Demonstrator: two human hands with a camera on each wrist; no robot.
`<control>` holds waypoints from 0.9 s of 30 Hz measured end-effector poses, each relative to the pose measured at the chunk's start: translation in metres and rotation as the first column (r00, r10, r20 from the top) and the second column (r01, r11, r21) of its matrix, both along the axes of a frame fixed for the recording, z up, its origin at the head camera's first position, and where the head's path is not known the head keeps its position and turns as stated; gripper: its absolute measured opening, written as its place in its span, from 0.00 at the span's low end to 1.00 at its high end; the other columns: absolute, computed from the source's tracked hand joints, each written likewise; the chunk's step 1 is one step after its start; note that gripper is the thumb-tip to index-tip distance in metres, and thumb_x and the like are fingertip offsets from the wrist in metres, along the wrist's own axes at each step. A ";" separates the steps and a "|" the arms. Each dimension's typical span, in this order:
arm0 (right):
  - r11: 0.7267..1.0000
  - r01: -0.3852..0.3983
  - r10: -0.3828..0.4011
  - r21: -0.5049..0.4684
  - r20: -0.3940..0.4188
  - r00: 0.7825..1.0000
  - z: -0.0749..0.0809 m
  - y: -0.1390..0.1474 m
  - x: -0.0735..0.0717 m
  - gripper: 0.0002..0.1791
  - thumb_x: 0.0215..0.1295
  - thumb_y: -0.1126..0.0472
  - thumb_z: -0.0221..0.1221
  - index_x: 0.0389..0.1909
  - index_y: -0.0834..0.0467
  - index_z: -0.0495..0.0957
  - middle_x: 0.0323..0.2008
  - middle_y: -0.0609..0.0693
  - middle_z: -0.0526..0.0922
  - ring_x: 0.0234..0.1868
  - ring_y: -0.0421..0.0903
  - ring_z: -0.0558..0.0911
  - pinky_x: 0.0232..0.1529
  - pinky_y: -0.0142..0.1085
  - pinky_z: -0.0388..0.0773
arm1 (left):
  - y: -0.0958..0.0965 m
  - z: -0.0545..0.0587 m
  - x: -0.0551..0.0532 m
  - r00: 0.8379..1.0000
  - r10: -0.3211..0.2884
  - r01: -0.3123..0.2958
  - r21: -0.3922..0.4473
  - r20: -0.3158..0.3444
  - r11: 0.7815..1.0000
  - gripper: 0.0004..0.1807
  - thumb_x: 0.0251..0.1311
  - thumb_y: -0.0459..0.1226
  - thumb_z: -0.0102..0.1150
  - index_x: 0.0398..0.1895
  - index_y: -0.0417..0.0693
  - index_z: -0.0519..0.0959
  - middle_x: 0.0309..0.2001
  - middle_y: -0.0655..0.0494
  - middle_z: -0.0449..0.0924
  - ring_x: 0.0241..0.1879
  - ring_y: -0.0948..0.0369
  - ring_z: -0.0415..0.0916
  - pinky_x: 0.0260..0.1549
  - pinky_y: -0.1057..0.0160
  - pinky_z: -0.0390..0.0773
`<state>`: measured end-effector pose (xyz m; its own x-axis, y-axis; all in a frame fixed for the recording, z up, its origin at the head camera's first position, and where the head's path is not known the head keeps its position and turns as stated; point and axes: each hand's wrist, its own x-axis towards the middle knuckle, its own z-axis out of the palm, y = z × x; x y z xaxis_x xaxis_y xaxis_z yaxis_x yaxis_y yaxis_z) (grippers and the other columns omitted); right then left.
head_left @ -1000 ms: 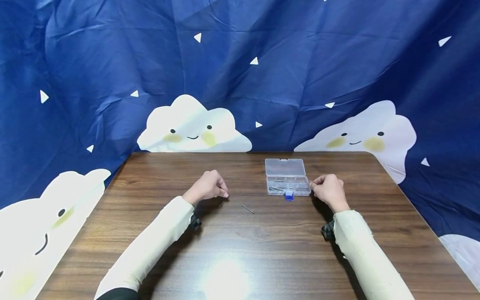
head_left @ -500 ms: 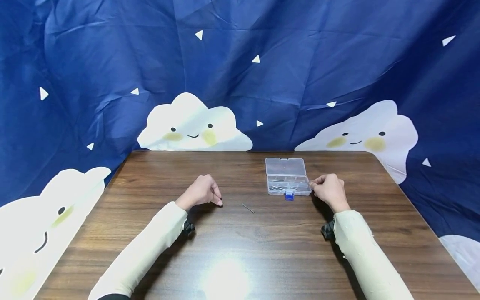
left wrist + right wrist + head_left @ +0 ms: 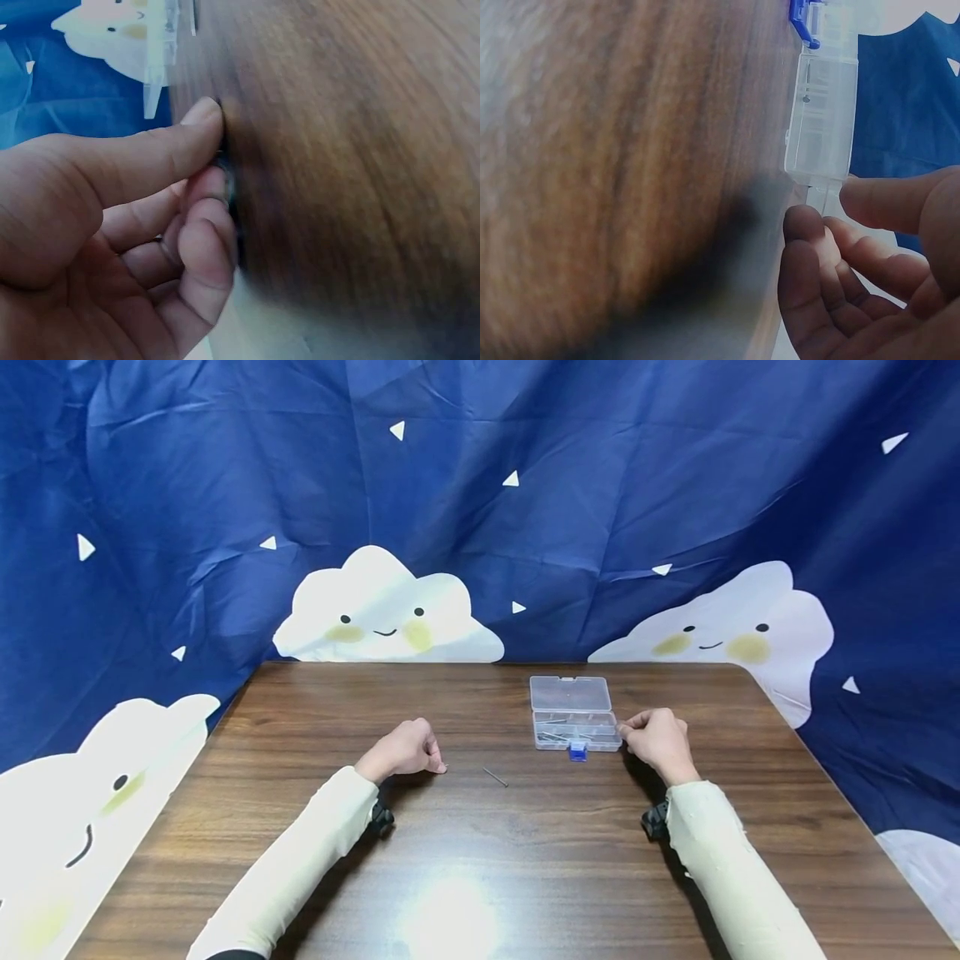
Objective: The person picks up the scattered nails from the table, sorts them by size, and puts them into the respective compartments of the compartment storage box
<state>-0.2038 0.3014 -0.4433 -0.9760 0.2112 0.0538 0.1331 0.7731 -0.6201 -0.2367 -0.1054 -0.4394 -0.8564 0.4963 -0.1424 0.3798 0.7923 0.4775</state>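
Observation:
My left hand (image 3: 405, 750) is low over the table left of centre, its thumb and fingertips brought together at the tabletop. A small glint of a nail (image 3: 226, 174) shows at those fingertips; most of it is hidden. Another thin metal nail (image 3: 495, 777) lies loose to the right of that hand. Farther right stands a clear plastic storage box (image 3: 542, 745) with its lid up and a blue latch at the front. Several nails lie in its compartments. My right hand (image 3: 660, 745) pinches the box's right end between thumb and fingers, as the right wrist view also shows.
The brown wooden table (image 3: 480, 852) has its far edge just behind the box. A blue cloth (image 3: 450, 485) with white clouds hangs beyond it. A bright light reflection lies on the table's near part.
My left hand has moved down and slightly left, reaching where a second loose nail lay; that nail is now mostly covered. My right hand and the box have stayed put.

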 end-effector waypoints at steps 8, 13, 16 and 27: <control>1.000 -0.002 0.002 0.001 -0.005 1.000 -0.001 0.001 0.001 0.12 0.65 0.56 0.64 0.31 0.61 0.88 0.18 0.44 0.83 0.43 0.60 0.79 0.45 0.50 0.73 | 0.005 0.004 0.001 0.997 -0.080 0.080 -0.025 0.000 0.996 0.21 0.64 0.35 0.65 0.12 0.48 0.75 0.20 0.66 0.76 0.21 0.66 0.64 0.29 0.66 0.69; 1.000 0.000 0.000 0.000 0.006 1.000 -0.002 0.001 0.001 0.13 0.65 0.55 0.64 0.32 0.61 0.87 0.22 0.48 0.85 0.46 0.63 0.78 0.50 0.54 0.73 | 0.007 0.002 -0.003 0.999 -0.031 0.030 0.070 0.018 0.997 0.12 0.62 0.27 0.59 0.21 0.44 0.83 0.28 0.61 0.84 0.27 0.66 0.73 0.34 0.65 0.74; 1.000 -0.009 0.009 0.007 0.004 1.000 -0.003 0.001 0.000 0.13 0.65 0.55 0.64 0.32 0.62 0.88 0.30 0.53 0.87 0.50 0.66 0.76 0.54 0.56 0.71 | 0.008 -0.001 -0.005 0.993 0.039 -0.058 0.167 0.116 0.984 0.09 0.62 0.25 0.58 0.25 0.39 0.84 0.27 0.56 0.84 0.25 0.64 0.74 0.29 0.66 0.74; 1.000 0.000 0.000 0.006 -0.004 1.000 -0.002 0.002 0.000 0.12 0.65 0.55 0.64 0.30 0.60 0.88 0.24 0.49 0.85 0.45 0.62 0.77 0.47 0.51 0.73 | 0.023 0.004 -0.017 0.925 0.016 -0.224 0.512 0.380 0.829 0.04 0.64 0.20 0.58 0.36 0.22 0.80 0.31 0.38 0.83 0.28 0.58 0.77 0.32 0.62 0.82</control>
<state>-0.2038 0.3034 -0.4454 -0.9757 0.2110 0.0586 0.1310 0.7768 -0.6160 -0.2534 -0.0823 -0.4358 -0.8597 0.4777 -0.1809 0.0272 0.3966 0.9176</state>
